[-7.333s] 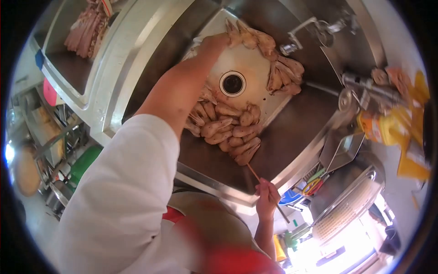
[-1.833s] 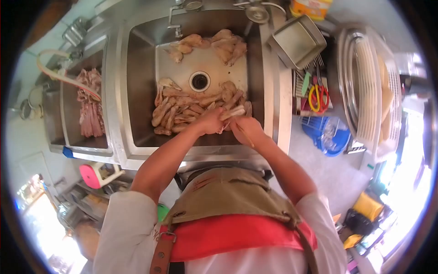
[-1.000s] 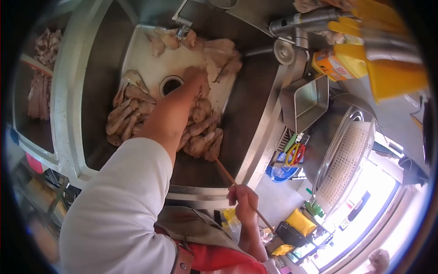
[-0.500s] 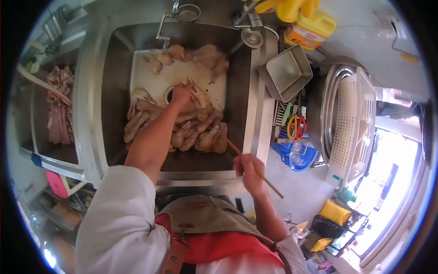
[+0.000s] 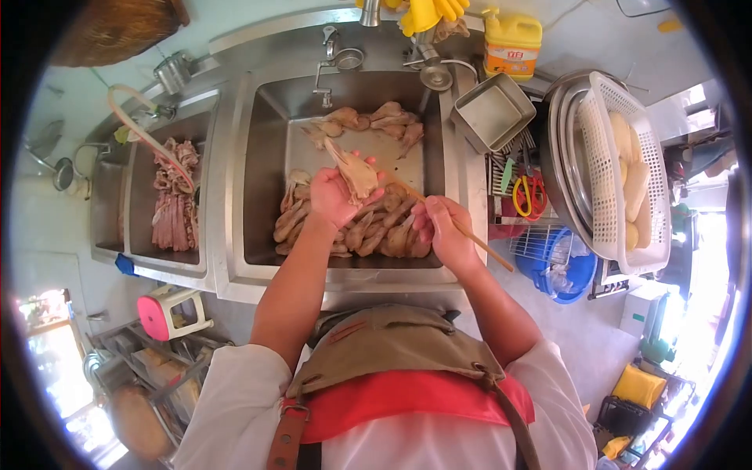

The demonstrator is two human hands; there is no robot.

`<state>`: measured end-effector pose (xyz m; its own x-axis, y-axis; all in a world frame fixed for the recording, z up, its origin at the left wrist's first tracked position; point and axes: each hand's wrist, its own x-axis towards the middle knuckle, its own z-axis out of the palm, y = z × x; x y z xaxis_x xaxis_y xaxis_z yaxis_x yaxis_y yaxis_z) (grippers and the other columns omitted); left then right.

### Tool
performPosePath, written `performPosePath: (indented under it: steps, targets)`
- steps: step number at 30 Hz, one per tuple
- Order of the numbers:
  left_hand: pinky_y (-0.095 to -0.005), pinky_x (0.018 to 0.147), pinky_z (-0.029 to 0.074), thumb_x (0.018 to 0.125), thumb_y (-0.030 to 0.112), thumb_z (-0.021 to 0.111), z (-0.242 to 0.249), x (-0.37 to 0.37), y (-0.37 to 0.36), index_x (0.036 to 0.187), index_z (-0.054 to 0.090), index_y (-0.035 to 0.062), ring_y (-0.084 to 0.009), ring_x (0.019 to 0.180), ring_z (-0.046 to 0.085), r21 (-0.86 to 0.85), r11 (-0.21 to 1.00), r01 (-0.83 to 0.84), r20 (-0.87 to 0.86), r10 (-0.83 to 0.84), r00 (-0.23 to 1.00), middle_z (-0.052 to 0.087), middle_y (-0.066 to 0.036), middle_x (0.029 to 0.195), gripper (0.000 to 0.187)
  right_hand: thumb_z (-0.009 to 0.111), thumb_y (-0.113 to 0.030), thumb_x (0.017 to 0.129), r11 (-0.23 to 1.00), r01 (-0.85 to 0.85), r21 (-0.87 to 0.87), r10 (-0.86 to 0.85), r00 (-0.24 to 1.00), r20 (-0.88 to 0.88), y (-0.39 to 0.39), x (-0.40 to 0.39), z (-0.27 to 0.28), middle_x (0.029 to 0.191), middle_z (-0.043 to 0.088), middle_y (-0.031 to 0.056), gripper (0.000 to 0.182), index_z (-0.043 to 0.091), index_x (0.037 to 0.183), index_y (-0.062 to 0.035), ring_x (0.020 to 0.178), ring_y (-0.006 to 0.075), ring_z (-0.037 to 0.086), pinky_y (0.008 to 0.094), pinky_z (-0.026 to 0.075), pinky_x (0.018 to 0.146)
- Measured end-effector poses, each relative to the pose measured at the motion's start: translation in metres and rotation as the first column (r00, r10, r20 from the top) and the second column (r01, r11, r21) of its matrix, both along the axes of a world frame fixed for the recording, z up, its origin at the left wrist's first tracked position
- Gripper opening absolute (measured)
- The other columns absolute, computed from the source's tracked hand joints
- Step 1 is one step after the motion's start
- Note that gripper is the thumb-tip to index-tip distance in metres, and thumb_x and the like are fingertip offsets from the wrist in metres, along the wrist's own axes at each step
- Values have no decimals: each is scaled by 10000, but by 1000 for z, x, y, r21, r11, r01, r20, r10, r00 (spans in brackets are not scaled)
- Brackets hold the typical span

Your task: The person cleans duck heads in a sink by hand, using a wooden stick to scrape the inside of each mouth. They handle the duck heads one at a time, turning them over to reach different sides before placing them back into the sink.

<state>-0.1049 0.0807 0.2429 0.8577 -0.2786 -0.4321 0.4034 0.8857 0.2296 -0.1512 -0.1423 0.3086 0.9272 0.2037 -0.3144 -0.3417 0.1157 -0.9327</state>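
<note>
My left hand [image 5: 338, 196] holds a raw poultry leg [image 5: 356, 174] in its palm, raised over the steel sink [image 5: 251, 180]. My right hand [image 5: 440, 227] is closed on a thin wooden stick [image 5: 478, 241], whose upper end points toward the leg. Whether the tip touches the meat I cannot tell. Below my hands, a pile of raw poultry legs [image 5: 376, 229] lies along the near side of the basin. More pieces [image 5: 395, 124] lie at the far side, under the tap [image 5: 324, 90].
Left, another basin holds cut meat [image 5: 174, 211] beneath a hose [image 5: 141, 129]. On the right are a square metal tin [image 5: 493, 113], scissors [image 5: 529, 194], a white basket [image 5: 605, 168] and a blue bucket [image 5: 565, 270]. A yellow jug [image 5: 513, 45] stands behind.
My left hand has lifted the poultry leg from the sink and turned palm up. My right hand has brought the stick closer to it. The camera view has shifted.
</note>
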Motion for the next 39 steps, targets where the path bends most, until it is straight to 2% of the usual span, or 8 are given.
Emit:
performPosePath:
  steps: [6,12,21,27,30,33,37,39]
  targets:
    - [-488,736,537,852,33,486,-3,-19,16,1292,479,117,-369,971,599,260,955,140,23,-151,988,593,-176,1131,448,493,-244,1000,976,-171,-134,191,969,155,-8,-11,15,661,570,65,319,619,866,16,542,127,506,277,415,517]
    - [-354,665,544,815,-63,522,21,-41,7,1295,453,94,-234,831,614,599,769,222,18,-290,957,610,-152,1079,510,538,-123,938,887,-192,-420,434,656,617,-21,-15,26,651,529,190,233,552,749,12,565,381,514,432,441,541]
    - [-362,662,542,793,-66,502,37,-47,-9,1313,450,81,-227,866,625,642,718,269,23,-369,929,616,-135,1098,543,591,-49,855,840,-106,-532,531,364,766,-30,-14,18,632,531,151,179,517,698,-7,575,351,552,447,461,541]
    - [-404,711,499,843,149,490,26,-45,-22,1130,580,75,-213,858,618,480,792,378,-109,-373,921,635,-97,973,310,626,-113,817,699,47,-713,680,263,684,-15,-8,-6,623,553,139,182,536,687,-22,558,348,572,439,481,509]
    - [-411,647,468,852,201,500,26,-54,-38,957,577,57,-218,771,583,556,753,352,-157,-320,934,597,-74,811,195,585,-155,828,674,74,-735,704,238,669,-8,4,-32,674,591,169,190,541,709,-14,607,334,622,435,514,564]
    - [-383,656,480,862,140,507,39,-57,-41,1013,567,42,-206,737,591,579,784,222,-54,-235,970,595,-77,837,189,548,-166,877,714,42,-699,610,452,650,0,-7,-30,636,585,154,217,563,725,-11,591,302,614,404,504,564]
    - [-316,668,473,861,106,521,32,-66,-26,1068,558,20,-165,759,575,675,716,179,14,-255,967,588,-61,860,228,536,-161,895,963,-243,-121,268,917,295,8,-5,-23,594,532,57,214,608,759,-13,556,115,525,295,425,469]
    - [-288,665,460,860,110,526,46,-68,-20,1091,556,6,-147,760,555,861,453,231,-16,-430,902,582,-48,867,255,516,-182,906,958,-234,-166,254,960,115,2,8,2,608,550,52,250,610,742,-17,549,116,522,274,418,488]
